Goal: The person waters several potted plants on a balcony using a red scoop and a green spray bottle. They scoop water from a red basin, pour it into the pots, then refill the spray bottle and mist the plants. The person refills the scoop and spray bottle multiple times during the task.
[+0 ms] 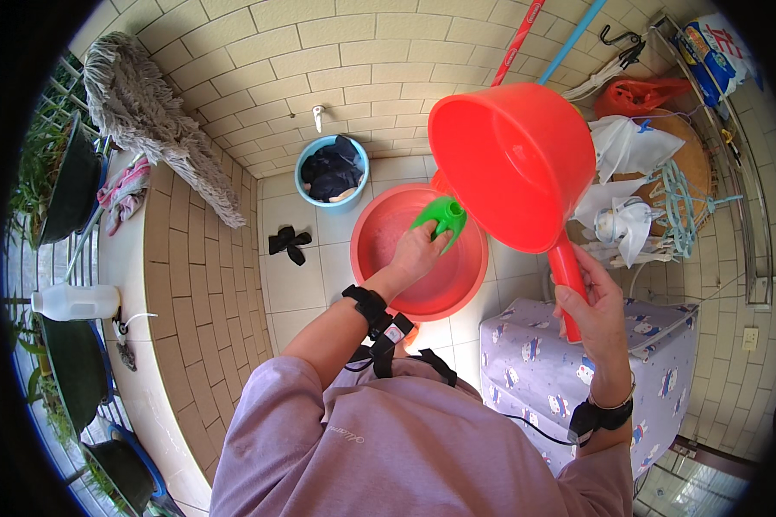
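My right hand [592, 300] grips the handle of a red plastic water dipper [511, 168], held up with its open mouth tilted toward the lower left. The inside that shows looks bare. Below and to the left, my left hand [417, 249] is closed around a green plastic item [443, 220] with a round hole at its end; its exact kind is unclear. That hand is over a wide red plastic basin [366, 284] on the floor. Whether the basin holds water is hard to tell.
A light-blue bucket [299, 155] with dark cloth stands beyond the basin, below a wall tap [319, 116]. Black socks or cloth scraps [290, 243] lie on the tiles. A patterned purple cover [524, 362] drapes a boxy thing at right. Potted plants line the left ledge [126, 271].
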Motion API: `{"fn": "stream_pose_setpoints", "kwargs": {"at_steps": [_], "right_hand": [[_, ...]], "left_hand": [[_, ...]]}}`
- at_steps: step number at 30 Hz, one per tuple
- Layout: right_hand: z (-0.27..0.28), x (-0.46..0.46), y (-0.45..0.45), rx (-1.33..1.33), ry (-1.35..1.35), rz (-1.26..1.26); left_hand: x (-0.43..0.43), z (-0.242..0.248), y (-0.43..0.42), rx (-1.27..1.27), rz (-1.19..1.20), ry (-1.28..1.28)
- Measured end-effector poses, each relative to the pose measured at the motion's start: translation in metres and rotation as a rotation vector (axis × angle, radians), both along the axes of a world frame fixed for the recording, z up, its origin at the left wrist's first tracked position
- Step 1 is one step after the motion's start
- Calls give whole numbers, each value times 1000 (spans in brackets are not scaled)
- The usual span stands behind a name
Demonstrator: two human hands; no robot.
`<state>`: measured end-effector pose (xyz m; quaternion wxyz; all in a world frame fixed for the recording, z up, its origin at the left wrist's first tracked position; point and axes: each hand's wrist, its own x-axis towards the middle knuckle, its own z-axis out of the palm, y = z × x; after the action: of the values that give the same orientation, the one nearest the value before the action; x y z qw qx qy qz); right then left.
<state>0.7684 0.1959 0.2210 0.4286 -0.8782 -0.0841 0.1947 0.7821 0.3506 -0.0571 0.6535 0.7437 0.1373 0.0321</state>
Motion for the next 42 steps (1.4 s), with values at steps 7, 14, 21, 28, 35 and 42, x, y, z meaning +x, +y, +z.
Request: {"fn": "stream_pose_setpoints", "kwargs": {"at_steps": [7,14,21,28,35,42], "right_hand": [[-3,-1,0,-60,-8,26],[-11,-1,-2,-108,-66,72],[-16,6,-14,-8,-40,15],[-14,16,-36,433,98,-237],[-24,27,-69,654,193,-379],[-40,43,-85,675,289,-418]], "left_hand": [[3,2,0,-8,-7,10],[5,4,0,-39,-16,8],[5,1,0,-9,-21,15],[-12,-11,7,-131,-33,-38],[-31,-14,19,-272,14,-115],[-42,8,27,-433,86,-87]]}}
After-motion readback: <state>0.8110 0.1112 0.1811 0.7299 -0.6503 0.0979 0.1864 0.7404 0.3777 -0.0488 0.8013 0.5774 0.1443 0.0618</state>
